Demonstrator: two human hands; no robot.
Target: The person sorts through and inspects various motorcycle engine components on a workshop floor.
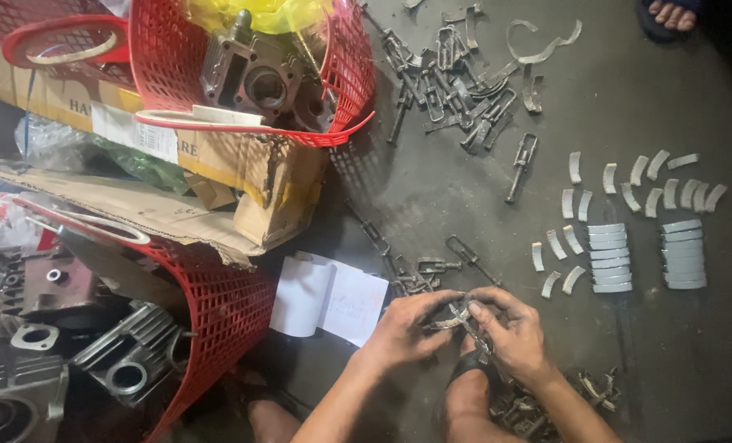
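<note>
My left hand (403, 330) and my right hand (510, 332) meet low in the middle of the view. Both pinch a small metal link piece (464, 316) held between the fingertips, just above a dark floor (456, 197). More loose metal links (419, 275) lie on the floor right beyond my hands. A small heap of similar parts (530, 406) sits under my right wrist, partly hidden by my knee.
Curved grey metal pieces (637, 238) lie in rows and stacks at the right. A pile of metal links (456, 74) lies at the top. Red mesh baskets (333, 74) (218, 312) hold engine cylinders on the left, with cardboard boxes (243, 176), a white paper (333, 299), and another person's sandalled foot (670, 15).
</note>
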